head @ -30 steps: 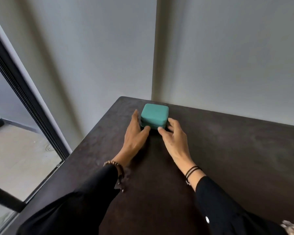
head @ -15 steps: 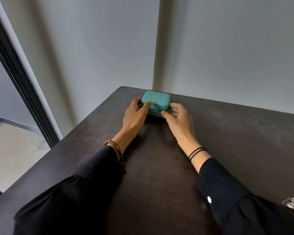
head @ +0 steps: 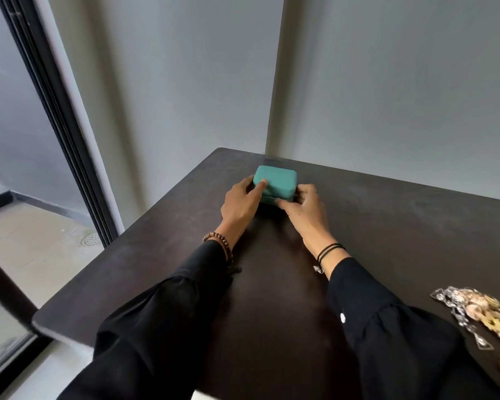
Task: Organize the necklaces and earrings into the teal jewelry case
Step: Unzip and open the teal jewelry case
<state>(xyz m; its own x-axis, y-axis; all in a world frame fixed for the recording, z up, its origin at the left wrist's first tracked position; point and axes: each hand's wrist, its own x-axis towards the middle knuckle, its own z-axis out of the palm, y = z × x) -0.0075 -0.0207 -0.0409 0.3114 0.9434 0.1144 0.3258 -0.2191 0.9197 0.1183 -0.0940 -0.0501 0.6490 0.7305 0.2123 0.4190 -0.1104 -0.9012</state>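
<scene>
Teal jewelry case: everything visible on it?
The teal jewelry case is a rounded-corner box, matte, closed, with a seam running round its side. It lies flat near the far corner of the dark table. The left hand grips its left side, thumb on the lid; the right hand holds its front right corner.

Dark table (head: 387,226) butts grey wall corner (head: 274,82) at twelve o'clock; black door frame (head: 55,111) at nine o'clock, round floor drain (head: 90,239) beyond it.
</scene>
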